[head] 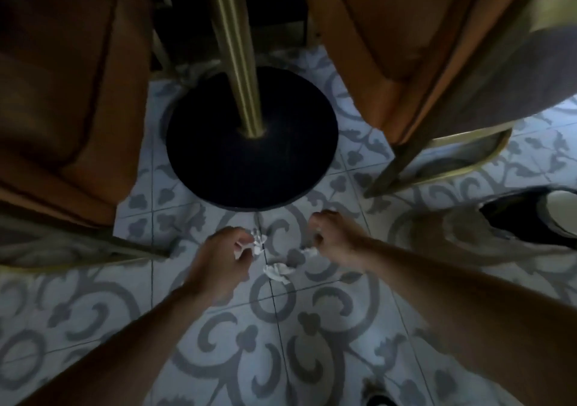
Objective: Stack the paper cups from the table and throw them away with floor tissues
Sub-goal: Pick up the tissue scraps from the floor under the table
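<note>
Three crumpled white tissues lie on the patterned floor tile in front of the table base. My left hand curls around the left tissue, fingers touching it. My right hand is closed over the right tissue, of which only a white edge shows beneath the fingers. The third tissue rests loose on the floor between and just below both hands, untouched. No paper cups are in view.
A round black table base with a brass pole stands just beyond the hands. Orange chairs with brass legs flank it, one left and one right. A shoe shows at right.
</note>
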A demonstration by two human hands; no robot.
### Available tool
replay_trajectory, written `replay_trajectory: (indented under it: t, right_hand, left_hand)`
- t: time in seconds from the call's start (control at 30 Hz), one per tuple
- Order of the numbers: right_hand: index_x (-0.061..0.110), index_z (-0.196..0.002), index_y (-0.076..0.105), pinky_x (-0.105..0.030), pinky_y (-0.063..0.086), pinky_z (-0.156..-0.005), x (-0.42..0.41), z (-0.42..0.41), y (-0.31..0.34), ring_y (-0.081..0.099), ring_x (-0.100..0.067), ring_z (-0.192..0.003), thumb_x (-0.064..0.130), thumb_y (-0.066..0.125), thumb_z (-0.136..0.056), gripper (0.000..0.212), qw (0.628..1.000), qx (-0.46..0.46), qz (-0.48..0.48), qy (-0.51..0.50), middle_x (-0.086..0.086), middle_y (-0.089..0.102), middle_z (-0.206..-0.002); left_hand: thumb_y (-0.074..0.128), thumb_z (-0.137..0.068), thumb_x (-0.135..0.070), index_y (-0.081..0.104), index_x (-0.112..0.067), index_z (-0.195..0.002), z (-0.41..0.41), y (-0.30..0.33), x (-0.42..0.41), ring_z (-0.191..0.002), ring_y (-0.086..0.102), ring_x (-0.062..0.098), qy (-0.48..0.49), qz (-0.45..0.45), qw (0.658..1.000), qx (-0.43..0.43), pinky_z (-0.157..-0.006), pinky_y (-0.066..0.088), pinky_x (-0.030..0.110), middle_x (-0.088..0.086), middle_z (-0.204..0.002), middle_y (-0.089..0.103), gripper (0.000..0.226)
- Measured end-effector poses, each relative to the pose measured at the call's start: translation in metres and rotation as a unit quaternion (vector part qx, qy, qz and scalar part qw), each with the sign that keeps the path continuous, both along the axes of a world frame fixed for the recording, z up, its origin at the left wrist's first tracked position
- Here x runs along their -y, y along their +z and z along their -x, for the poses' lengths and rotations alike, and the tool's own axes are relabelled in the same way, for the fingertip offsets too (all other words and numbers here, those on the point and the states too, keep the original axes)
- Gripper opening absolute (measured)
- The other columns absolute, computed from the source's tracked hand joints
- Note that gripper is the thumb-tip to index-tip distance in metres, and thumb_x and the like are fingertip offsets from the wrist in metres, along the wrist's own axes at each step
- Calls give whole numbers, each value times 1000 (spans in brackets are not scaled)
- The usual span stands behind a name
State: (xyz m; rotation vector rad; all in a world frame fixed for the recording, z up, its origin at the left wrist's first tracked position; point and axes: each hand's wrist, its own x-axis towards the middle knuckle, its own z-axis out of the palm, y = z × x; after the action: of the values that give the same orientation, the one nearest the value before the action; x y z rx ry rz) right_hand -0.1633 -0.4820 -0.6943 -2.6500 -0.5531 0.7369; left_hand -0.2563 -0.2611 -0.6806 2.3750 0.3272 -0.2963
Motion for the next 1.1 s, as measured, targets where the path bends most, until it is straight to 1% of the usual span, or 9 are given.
replay_trajectory:
  t: [0.1, 0.27, 0.37, 0.57, 0.67, 0.73, 0.87, 0.97, 1.1]
  right_hand:
    - [18, -90, 57, -39, 54, -71, -11, -27, -51, 61, -28, -84, 13, 52, -81, 11, 997, 32, 19, 69, -6, 59, -98]
    - [24, -126, 50, -33, 45, -86, -17, -54, -119, 55, -25, -110, 17, 50, -87, 40, 983, 17, 65, 172, -3, 53, -130]
    - [23, -131, 47, -34, 46, -88, -14, -51, -142, 54, -25, -112, 18, 53, -89, 43, 971, 1, 88, 224, -6, 51, -133]
    - [18, -130, 52, -42, 51, -94, 11, -29, -151, 58, -29, -111, 8, 53, -88, 44, 961, -9, 126, 247, -9, 57, -130]
    - [23, -130, 50, -43, 46, -101, 18, -18, -153, 51, -27, -122, 11, 56, -88, 44, 961, -47, 130, 240, -6, 46, -141]
    - [27, -129, 49, -43, 39, -107, 21, -14, -156, 40, -27, -132, 16, 55, -89, 42, 950, -55, 150, 269, -4, 35, -150]
    - [27, -142, 36, -42, 24, -116, 24, -11, -156, 19, -25, -144, 22, 51, -93, 52, 932, -54, 194, 302, -2, 16, -159]
    - [24, -148, 25, -42, 19, -117, 26, -5, -154, 15, -25, -145, 25, 47, -96, 56, 921, -48, 220, 318, -2, 9, -161]
    - [23, -149, 18, -43, 16, -117, 30, 0, -154, 8, -26, -146, 21, 42, -97, 58, 914, -34, 233, 331, 1, -1, -161]
  left_hand:
    - [66, -83, -18, 67, -23, -97, -18, -46, -7, -86, 65, 10, -53, -35, 997, 41, -77, 56, 33, -8, -95, 68, 15]
    - [67, -83, -17, 69, -18, -100, -31, -118, 3, -90, 66, 17, -99, -58, 992, 60, -80, 55, 34, 0, -100, 70, 17]
    - [67, -85, -22, 69, -19, -105, -25, -148, 13, -90, 60, 10, -148, -73, 986, 22, -75, 45, 17, -6, -100, 65, 20]
    - [65, -85, -29, 66, -25, -110, -6, -159, 23, -115, 59, 19, -201, -119, 969, -74, -95, 46, 31, -3, -126, 63, 25]
    - [66, -85, -28, 63, -24, -118, 2, -158, 26, -132, 46, 20, -238, -101, 957, -132, -108, 37, 32, -3, -146, 46, 33]
    - [66, -85, -31, 61, -28, -122, 3, -163, 27, -135, 44, 17, -267, -103, 946, -153, -108, 36, 31, -8, -156, 32, 38]
    - [62, -86, -38, 52, -33, -133, 7, -170, 32, -139, 39, 17, -298, -130, 930, -171, -111, 35, 33, -14, -162, 15, 48]
    - [59, -89, -39, 42, -31, -143, 11, -171, 34, -145, 29, 19, -311, -149, 921, -182, -116, 29, 37, -12, -163, 10, 57]
    - [56, -90, -34, 34, -34, -148, 18, -172, 33, -144, 31, 20, -333, -167, 911, -177, -114, 32, 36, -12, -163, 13, 62]
